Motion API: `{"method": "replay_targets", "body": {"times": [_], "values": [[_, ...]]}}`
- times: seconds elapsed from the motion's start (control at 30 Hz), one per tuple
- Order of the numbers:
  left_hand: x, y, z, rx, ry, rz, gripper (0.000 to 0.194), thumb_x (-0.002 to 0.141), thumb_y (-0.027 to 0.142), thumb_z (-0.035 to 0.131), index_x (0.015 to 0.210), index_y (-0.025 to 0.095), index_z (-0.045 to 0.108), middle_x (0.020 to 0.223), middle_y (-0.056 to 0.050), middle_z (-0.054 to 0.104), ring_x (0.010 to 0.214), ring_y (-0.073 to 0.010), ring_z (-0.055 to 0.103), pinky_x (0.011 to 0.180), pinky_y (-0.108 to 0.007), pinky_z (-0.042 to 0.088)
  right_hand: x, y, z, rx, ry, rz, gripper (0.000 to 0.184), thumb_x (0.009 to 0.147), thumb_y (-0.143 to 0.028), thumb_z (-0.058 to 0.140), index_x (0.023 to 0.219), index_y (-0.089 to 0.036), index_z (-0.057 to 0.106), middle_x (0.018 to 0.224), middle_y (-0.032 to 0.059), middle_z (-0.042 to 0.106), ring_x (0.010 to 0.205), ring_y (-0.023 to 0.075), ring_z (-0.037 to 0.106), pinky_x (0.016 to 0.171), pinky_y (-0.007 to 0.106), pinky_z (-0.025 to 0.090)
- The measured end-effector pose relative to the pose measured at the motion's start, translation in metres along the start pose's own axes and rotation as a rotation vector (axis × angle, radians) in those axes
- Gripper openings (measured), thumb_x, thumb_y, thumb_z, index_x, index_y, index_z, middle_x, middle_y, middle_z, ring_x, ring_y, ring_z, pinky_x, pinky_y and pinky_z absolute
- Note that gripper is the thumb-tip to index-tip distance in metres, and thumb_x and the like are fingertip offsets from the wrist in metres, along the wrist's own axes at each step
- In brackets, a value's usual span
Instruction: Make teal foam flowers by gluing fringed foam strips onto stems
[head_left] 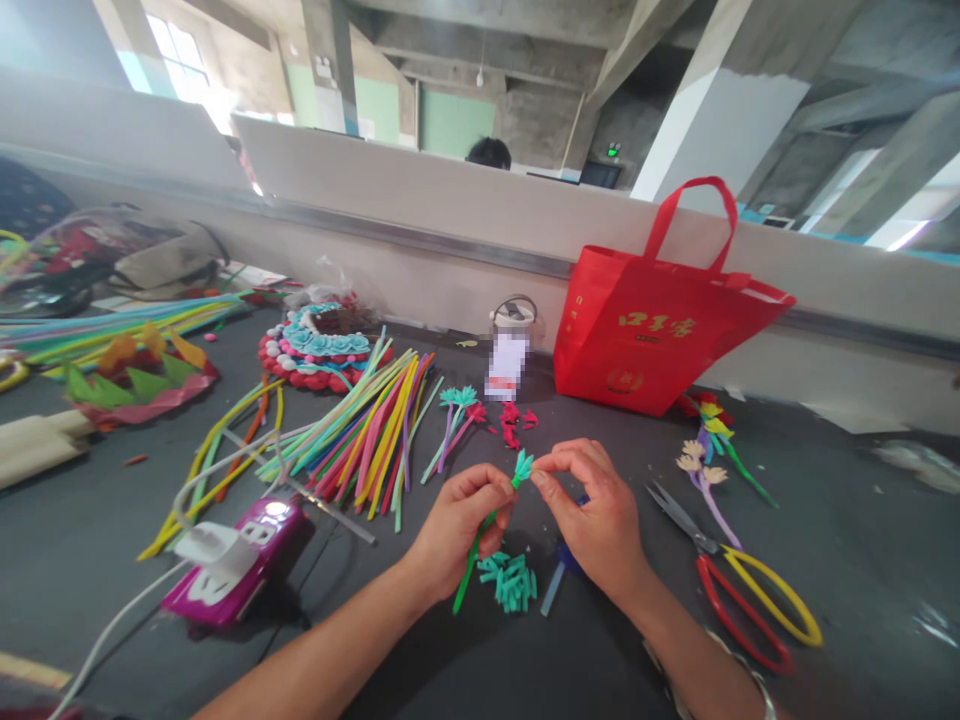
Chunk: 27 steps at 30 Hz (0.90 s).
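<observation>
My left hand [469, 515] is closed around the green stem of a pipe-cleaner flower [522, 466], holding it upright, its teal petals above the fingers. The thumb and forefinger of my right hand [592, 505] pinch at the flower's right side, by a petal tip; exactly what lies between them is partly hidden. Below the hands lies a pile of short teal pipe-cleaner pieces [510, 582]. Under my right hand is a mostly hidden blue object [570, 557] with a translucent stick [553, 588] poking out. Scissors [709, 548] with red and yellow handles lie open to the right.
Colourful pipe cleaners [375, 430] lie left of centre beside finished flowers [459, 400] and red pieces [510, 425]. A purple power strip [240, 565] with a white plug and cable sits front left. A red bag [652, 330] stands against the partition [420, 200].
</observation>
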<state>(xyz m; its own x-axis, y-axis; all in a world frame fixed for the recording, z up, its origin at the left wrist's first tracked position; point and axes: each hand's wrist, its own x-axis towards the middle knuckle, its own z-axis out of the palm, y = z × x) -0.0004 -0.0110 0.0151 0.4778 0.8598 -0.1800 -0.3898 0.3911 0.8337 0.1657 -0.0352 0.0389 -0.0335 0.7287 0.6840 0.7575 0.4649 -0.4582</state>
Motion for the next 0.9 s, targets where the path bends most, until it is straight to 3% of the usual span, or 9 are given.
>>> {"method": "replay_targets", "body": {"times": [0.4, 0.5, 0.63, 0.8, 0.9], "values": [[0.002, -0.003, -0.003, 0.016, -0.004, 0.014, 0.020, 0.076, 0.031, 0.070, 0.072, 0.018, 0.057, 0.054, 0.006, 0.051, 0.035, -0.0028, 0.035, 0.036, -0.017, 0.020, 0.000, 0.002, 0.003, -0.004, -0.007, 0.025, 0.008, 0.092, -0.023, 0.064, 0.084, -0.023, 0.066, 0.086, 0.0025, 0.065, 0.087, 0.0203, 0.060, 0.081, 0.036, 0.048], [0.003, -0.002, -0.004, 0.007, -0.002, 0.009, 0.022, 0.077, 0.033, 0.071, 0.073, 0.018, 0.056, 0.056, 0.006, 0.052, 0.035, -0.0024, 0.036, 0.036, -0.016, 0.021, 0.001, 0.000, 0.001, -0.005, -0.011, 0.030, 0.006, 0.092, -0.025, 0.066, 0.096, -0.024, 0.070, 0.092, 0.0034, 0.067, 0.092, 0.0211, 0.060, 0.083, 0.036, 0.049], [0.005, 0.000, -0.003, -0.016, -0.020, -0.001, 0.024, 0.078, 0.036, 0.072, 0.076, 0.017, 0.057, 0.058, 0.005, 0.054, 0.035, -0.0034, 0.040, 0.035, -0.016, 0.025, 0.004, -0.006, -0.008, 0.018, 0.014, 0.018, 0.024, 0.093, -0.027, 0.065, 0.116, -0.024, 0.065, 0.096, 0.0033, 0.067, 0.093, 0.0207, 0.062, 0.085, 0.036, 0.050], [0.006, 0.001, -0.005, -0.052, -0.084, -0.028, 0.027, 0.079, 0.038, 0.074, 0.080, 0.016, 0.059, 0.064, 0.003, 0.058, 0.037, -0.0067, 0.049, 0.036, -0.019, 0.033, 0.006, -0.006, -0.019, 0.058, 0.048, 0.037, 0.013, 0.094, -0.024, 0.062, 0.106, -0.024, 0.067, 0.095, 0.0028, 0.069, 0.090, 0.0190, 0.063, 0.084, 0.034, 0.050], [0.006, 0.001, -0.006, -0.071, -0.094, -0.057, 0.028, 0.079, 0.037, 0.075, 0.081, 0.015, 0.059, 0.062, 0.004, 0.055, 0.037, -0.0037, 0.042, 0.035, -0.017, 0.024, 0.005, -0.005, -0.019, 0.072, 0.012, 0.053, 0.011, 0.095, -0.024, 0.060, 0.101, -0.024, 0.068, 0.092, 0.0024, 0.069, 0.087, 0.0185, 0.063, 0.082, 0.033, 0.050]]}}
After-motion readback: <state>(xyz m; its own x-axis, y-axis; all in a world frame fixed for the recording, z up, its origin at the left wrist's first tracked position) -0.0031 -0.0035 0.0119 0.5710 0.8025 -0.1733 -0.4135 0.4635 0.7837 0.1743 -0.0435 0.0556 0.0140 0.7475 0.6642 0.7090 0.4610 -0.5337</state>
